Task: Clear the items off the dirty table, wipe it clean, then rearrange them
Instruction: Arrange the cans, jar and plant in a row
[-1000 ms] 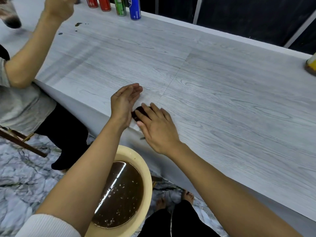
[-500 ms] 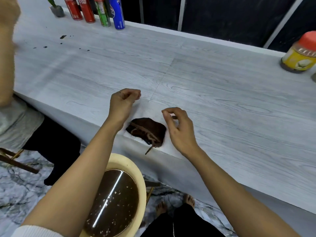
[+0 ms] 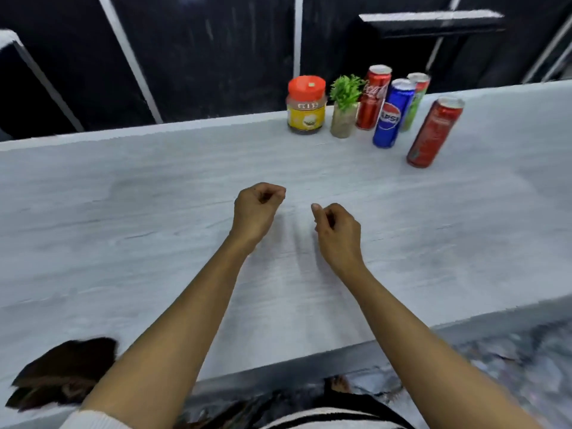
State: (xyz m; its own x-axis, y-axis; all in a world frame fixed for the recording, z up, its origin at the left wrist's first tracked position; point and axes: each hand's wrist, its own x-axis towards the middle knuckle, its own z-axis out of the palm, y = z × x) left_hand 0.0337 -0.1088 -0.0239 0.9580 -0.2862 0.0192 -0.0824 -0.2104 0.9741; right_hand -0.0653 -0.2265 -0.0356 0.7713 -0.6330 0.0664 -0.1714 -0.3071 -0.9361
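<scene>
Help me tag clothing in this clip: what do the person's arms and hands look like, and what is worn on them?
The left hand and right hand are ungloved, with no ring or watch visible. The left forearm is uncovered up to a white sleeve near the elbow. The right forearm shows no sleeve in view.

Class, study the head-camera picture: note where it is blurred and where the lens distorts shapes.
Head view: motion blur smears the table grain and the dark cloth at lower left; head view: the Pepsi can reads sharper; head view: wide-angle distortion leans the nearest red can outward.
</scene>
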